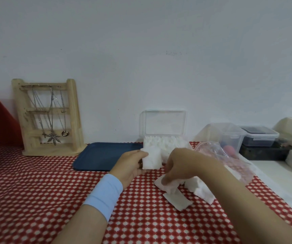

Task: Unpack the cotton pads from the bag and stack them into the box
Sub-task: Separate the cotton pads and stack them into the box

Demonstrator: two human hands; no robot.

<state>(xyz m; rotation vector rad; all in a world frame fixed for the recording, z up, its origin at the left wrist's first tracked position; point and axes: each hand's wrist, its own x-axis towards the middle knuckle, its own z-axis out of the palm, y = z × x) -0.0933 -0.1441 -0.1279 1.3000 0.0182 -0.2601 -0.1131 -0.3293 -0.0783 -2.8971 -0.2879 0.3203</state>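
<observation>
Pads, sorted by place. Held stack [151, 158]: a squared white bundle of cotton pads, gripped upright in your left hand [132, 164], thumb on top and fingers [139, 169] curled round its near edge, raised just in front of the box. Loose pads [201, 190]: a tumbled heap on the red-and-white patterned worktop [36, 199], under your right wrist; a single pad [177, 200] lies flat at the heap's near edge. Your right hand [180, 164] reaches down onto the heap's left end, its fingers [165, 181] bent and pinching a few pads there. Box [164, 122]: clear plastic, lid standing open against the wall, a row of pads on edge filling it to the rim. Bag [219, 153]: crumpled clear plastic, lying right of the box, behind your right forearm. Other items: dark blue tray [104, 155] just left of the box; wooden jewellery stand [48, 118] hung with necklaces, against the wall; lidded clear containers [247, 136] at far right; light blue wristband [104, 193] on your left wrist
</observation>
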